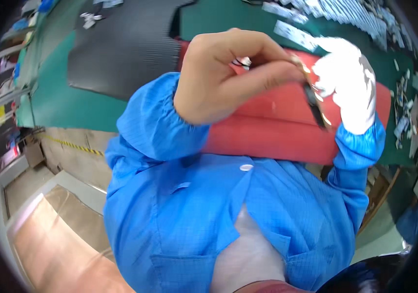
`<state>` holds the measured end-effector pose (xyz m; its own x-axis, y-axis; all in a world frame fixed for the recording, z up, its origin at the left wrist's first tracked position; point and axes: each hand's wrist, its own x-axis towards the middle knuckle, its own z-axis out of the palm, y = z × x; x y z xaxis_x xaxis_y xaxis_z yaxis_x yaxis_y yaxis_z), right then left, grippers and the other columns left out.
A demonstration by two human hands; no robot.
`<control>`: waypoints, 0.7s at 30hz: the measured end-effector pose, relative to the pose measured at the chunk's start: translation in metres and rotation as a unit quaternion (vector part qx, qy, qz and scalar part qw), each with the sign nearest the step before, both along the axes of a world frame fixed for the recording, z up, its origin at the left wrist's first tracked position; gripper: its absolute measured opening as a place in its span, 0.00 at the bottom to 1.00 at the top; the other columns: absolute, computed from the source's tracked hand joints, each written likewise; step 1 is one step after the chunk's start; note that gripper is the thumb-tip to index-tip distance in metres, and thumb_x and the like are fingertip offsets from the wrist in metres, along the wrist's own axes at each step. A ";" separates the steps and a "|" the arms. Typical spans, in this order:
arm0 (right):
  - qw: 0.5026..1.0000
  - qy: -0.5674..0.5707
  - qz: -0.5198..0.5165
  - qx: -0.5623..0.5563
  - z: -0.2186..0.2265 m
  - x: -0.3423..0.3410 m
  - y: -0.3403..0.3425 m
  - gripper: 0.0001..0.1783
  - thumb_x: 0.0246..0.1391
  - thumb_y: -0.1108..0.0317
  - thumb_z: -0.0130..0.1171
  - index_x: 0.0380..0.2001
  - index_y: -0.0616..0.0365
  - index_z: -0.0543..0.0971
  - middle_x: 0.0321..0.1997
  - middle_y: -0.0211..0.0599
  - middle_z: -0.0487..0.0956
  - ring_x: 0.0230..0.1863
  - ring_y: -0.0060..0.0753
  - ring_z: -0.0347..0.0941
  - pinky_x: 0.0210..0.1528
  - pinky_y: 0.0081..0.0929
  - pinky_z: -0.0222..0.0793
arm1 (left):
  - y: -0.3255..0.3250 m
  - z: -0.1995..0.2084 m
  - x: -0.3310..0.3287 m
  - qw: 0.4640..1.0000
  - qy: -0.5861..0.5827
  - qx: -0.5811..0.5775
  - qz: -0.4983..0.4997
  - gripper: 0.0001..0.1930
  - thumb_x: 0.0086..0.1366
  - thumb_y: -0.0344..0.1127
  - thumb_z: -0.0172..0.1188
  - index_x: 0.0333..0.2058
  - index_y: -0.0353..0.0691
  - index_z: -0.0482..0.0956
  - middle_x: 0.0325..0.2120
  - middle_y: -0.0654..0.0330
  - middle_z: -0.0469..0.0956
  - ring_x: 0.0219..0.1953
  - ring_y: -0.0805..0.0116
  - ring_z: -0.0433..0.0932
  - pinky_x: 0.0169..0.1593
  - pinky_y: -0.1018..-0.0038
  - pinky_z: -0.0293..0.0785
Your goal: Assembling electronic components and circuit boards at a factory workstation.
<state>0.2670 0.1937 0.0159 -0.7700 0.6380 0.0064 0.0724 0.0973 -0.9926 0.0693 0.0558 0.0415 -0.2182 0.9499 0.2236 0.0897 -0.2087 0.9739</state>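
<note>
My bare left hand [233, 73] is raised over the red mat, thumb and forefinger pinched together at the upper end of a thin dark strip [312, 100]. The strip has shiny gold-coloured edges and slants down to the right; blur hides its exact kind. Beside it, my right hand [349, 83], in a white glove, has its fingers curled in toward the strip. Glare on the glove hides what those fingers hold, and I cannot tell whether they touch the strip. Under both hands lies the red mat [272, 136].
A black ribbed sheet [121, 49] lies on the green tabletop [52, 95] at the left. Pale printed strips [294, 35] and a heap of silvery pieces [348, 17] are at the far right. Small scraps [404, 110] litter the right edge. White bits [90, 19] rest on the black sheet.
</note>
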 end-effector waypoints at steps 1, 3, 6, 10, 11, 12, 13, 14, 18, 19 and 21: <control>0.999 -0.006 -0.040 -0.034 -0.005 0.002 0.001 0.18 0.60 0.66 0.42 0.47 0.68 0.71 0.30 0.34 0.77 0.24 0.19 0.71 0.27 0.14 0.66 | 0.000 0.006 -0.004 0.998 -0.028 0.061 0.001 0.05 0.55 0.30 0.65 0.29 0.34 0.81 0.22 0.61 0.79 0.25 0.78 0.75 0.29 0.81 0.69; 0.993 -0.053 -0.105 -0.006 0.001 -0.005 -0.005 0.17 0.60 0.66 0.44 0.46 0.67 0.72 0.32 0.34 0.77 0.26 0.18 0.71 0.28 0.13 0.66 | -0.006 0.031 -0.016 0.997 0.061 -0.003 0.043 0.05 0.56 0.29 0.63 0.29 0.32 0.81 0.21 0.64 0.78 0.26 0.81 0.74 0.28 0.84 0.67; 0.989 -0.017 -0.132 0.064 -0.018 -0.009 -0.001 0.18 0.51 0.74 0.58 0.47 0.67 0.72 0.35 0.34 0.77 0.32 0.19 0.73 0.36 0.15 0.69 | 0.001 0.011 -0.059 0.985 0.109 -0.023 0.133 0.05 0.58 0.27 0.60 0.31 0.31 0.81 0.20 0.63 0.77 0.24 0.81 0.72 0.28 0.85 0.66; 0.872 -0.125 -0.147 0.449 -0.008 -0.020 -0.001 0.20 0.43 0.73 0.65 0.43 0.58 0.77 0.36 0.38 0.79 0.40 0.32 0.74 0.46 0.25 0.69 | -0.008 -0.049 -0.163 0.932 0.197 -0.015 0.303 0.07 0.59 0.32 0.59 0.33 0.35 0.82 0.23 0.63 0.77 0.26 0.73 0.75 0.30 0.78 0.70; 0.868 -0.100 -0.138 0.467 -0.009 -0.025 -0.001 0.17 0.42 0.73 0.66 0.40 0.55 0.79 0.36 0.38 0.79 0.43 0.36 0.73 0.46 0.29 0.70 | -0.014 -0.056 -0.184 0.885 0.341 -0.055 0.314 0.07 0.58 0.32 0.59 0.34 0.38 0.82 0.24 0.61 0.78 0.27 0.69 0.76 0.32 0.76 0.71; 0.867 -0.097 -0.137 0.469 -0.010 -0.025 0.001 0.17 0.42 0.73 0.66 0.40 0.55 0.79 0.36 0.38 0.79 0.43 0.36 0.73 0.46 0.29 0.70 | -0.022 -0.060 -0.200 0.817 0.472 -0.095 0.317 0.08 0.57 0.33 0.59 0.35 0.41 0.82 0.25 0.59 0.78 0.28 0.64 0.77 0.33 0.73 0.72; 0.855 -0.096 -0.111 0.497 -0.014 -0.024 0.003 0.17 0.42 0.73 0.66 0.39 0.55 0.79 0.36 0.38 0.79 0.43 0.36 0.73 0.46 0.29 0.70 | -0.026 -0.069 -0.219 0.798 0.502 -0.103 0.317 0.08 0.56 0.33 0.58 0.34 0.44 0.82 0.27 0.57 0.78 0.30 0.59 0.77 0.35 0.70 0.73; 0.841 -0.098 -0.086 0.525 -0.015 -0.023 0.005 0.16 0.41 0.74 0.66 0.38 0.55 0.79 0.36 0.38 0.79 0.44 0.36 0.73 0.46 0.28 0.70 | -0.027 -0.075 -0.234 0.746 0.568 -0.074 0.340 0.07 0.55 0.33 0.60 0.33 0.43 0.82 0.27 0.57 0.78 0.29 0.60 0.78 0.35 0.70 0.73; 0.883 -0.038 -0.075 0.461 -0.014 -0.019 0.005 0.14 0.42 0.77 0.64 0.36 0.58 0.79 0.36 0.38 0.79 0.38 0.33 0.76 0.39 0.24 0.72 | -0.019 -0.067 -0.243 0.594 0.691 0.009 0.412 0.09 0.50 0.35 0.64 0.32 0.44 0.82 0.31 0.57 0.79 0.32 0.57 0.78 0.38 0.66 0.73; 0.916 -0.030 -0.062 0.395 -0.010 -0.018 0.000 0.14 0.43 0.78 0.63 0.37 0.59 0.79 0.36 0.38 0.79 0.36 0.31 0.76 0.38 0.23 0.73 | -0.016 -0.062 -0.226 0.644 0.651 0.023 0.401 0.13 0.49 0.33 0.65 0.36 0.43 0.81 0.32 0.58 0.78 0.33 0.60 0.77 0.38 0.69 0.73; 0.983 -0.024 -0.024 0.183 0.004 -0.017 -0.016 0.14 0.43 0.81 0.60 0.37 0.61 0.78 0.36 0.38 0.79 0.35 0.26 0.76 0.36 0.22 0.72 | -0.009 -0.043 -0.162 0.826 0.484 0.012 0.289 0.15 0.47 0.28 0.66 0.37 0.44 0.81 0.29 0.62 0.76 0.32 0.62 0.76 0.36 0.71 0.74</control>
